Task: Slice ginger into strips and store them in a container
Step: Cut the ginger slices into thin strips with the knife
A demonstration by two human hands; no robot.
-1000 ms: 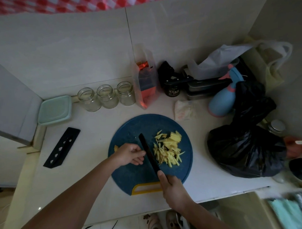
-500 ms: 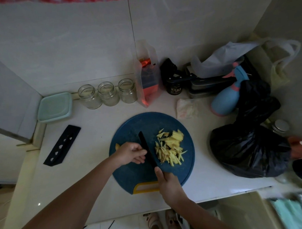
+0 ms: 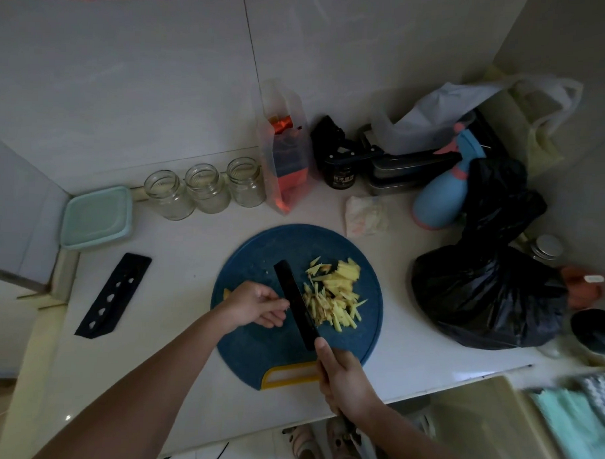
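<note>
Knife (image 3: 296, 304) barely shifted: right hand (image 3: 344, 378) grips it, left hand (image 3: 254, 305) curls on ginger piece (image 3: 226, 293).

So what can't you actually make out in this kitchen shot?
- Head view: anything under the left hand beside the knife; its curled fingers cover it.
- The knife handle, hidden inside the right hand.
- Contents of the teal container; its lid hides them.
- The black jar label: too small and dim.
- The dark bowl, cut off by the right edge.

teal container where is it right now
In the head view, the teal container sits at the counter's far left edge, just left of the three glass jars.
</note>
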